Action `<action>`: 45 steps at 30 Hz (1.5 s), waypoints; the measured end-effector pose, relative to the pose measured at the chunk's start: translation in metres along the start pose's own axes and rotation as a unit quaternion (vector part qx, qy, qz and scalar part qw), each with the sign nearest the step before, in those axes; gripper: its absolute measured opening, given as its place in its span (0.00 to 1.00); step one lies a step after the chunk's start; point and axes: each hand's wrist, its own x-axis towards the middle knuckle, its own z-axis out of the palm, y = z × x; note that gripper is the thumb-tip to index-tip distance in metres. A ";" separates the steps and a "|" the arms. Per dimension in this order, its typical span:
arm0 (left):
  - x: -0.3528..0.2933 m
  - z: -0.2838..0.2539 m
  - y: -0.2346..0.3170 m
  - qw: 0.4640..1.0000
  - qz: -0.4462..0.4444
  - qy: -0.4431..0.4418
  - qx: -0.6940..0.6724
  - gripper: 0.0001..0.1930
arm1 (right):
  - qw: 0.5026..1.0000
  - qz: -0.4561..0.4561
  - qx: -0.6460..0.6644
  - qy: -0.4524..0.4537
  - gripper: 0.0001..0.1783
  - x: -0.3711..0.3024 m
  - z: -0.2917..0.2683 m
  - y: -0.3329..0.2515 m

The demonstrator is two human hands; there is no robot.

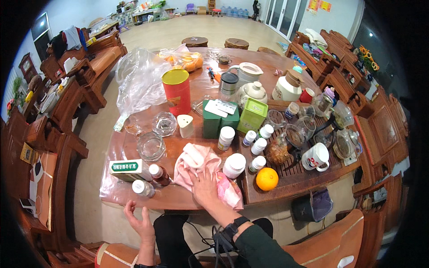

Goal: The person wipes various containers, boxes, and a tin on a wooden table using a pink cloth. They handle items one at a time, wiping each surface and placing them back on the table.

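Note:
My right hand (206, 190) grips a bunched pink cloth (190, 165) from above and presses it against the table near its front edge. Part of the cloth (230, 194) spreads out to the right of the hand and reaches the edge. My left hand (142, 223) hangs open just in front of the table, with its fingers apart and nothing in them. Closest to it stands a small clear jar with a white lid (143, 188). Behind that are a brown bottle with a white cap (159, 174) and a white-green box (129, 169). A white pill bottle (234, 165) stands right beside the cloth.
Behind the cloth stand glass ashtrays (151, 146), a red canister (178, 94) and green boxes (212, 120). To the right, a slatted tea tray (295, 181) bears an orange (267, 179), a white mug (315, 157) and glass pots. A dark bin (308, 207) is below.

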 end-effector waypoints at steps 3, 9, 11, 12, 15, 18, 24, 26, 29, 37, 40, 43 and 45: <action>-0.012 0.022 0.045 0.995 0.056 -0.077 -0.023 0.25 | 1.000 -0.012 0.026 -0.007 0.30 -0.027 -0.009 0.000; -0.013 0.148 0.123 0.902 0.228 -0.364 -0.037 0.44 | 0.993 0.000 0.115 -0.003 0.32 -0.078 -0.014 0.007; -0.014 0.191 0.134 0.890 0.264 -0.372 -0.006 0.44 | 0.996 0.015 0.044 -0.077 0.33 -0.088 -0.018 0.011; -0.017 0.209 0.136 0.887 0.260 -0.380 0.021 0.42 | 0.996 0.026 0.001 -0.090 0.23 -0.100 -0.025 0.012; -0.011 0.234 0.130 0.870 0.236 -0.425 0.081 0.39 | 0.996 0.046 0.082 0.002 0.22 -0.112 -0.044 0.018; 0.002 0.227 0.118 0.891 0.207 -0.398 0.062 0.35 | 0.995 0.059 0.083 -0.009 0.25 -0.105 -0.054 0.018; 0.046 0.178 0.109 0.939 0.207 -0.268 0.066 0.34 | 0.992 0.117 0.023 0.029 0.27 -0.056 -0.033 0.030; 0.060 0.166 0.110 0.941 0.230 -0.232 0.092 0.36 | 0.987 0.157 -0.027 -0.009 0.32 -0.035 -0.023 0.038; 0.072 0.151 0.108 0.950 0.176 -0.249 0.068 0.37 | 0.981 0.189 -0.045 -0.011 0.36 -0.008 -0.016 0.046; 0.056 0.129 0.087 0.973 0.046 -0.226 -0.011 0.43 | 0.975 0.144 0.167 0.002 0.25 -0.004 -0.025 0.074; 0.050 0.127 0.085 0.976 -0.040 -0.199 -0.083 0.45 | 0.806 0.235 0.541 0.057 0.23 -0.018 -0.034 0.064; 0.041 0.126 0.088 0.963 -0.060 -0.238 -0.113 0.47 | 0.294 0.309 0.901 0.082 0.29 -0.024 -0.056 0.044; 0.037 0.120 0.093 0.947 -0.042 -0.302 -0.105 0.49 | 0.371 0.272 0.887 0.036 0.30 -0.025 -0.080 0.038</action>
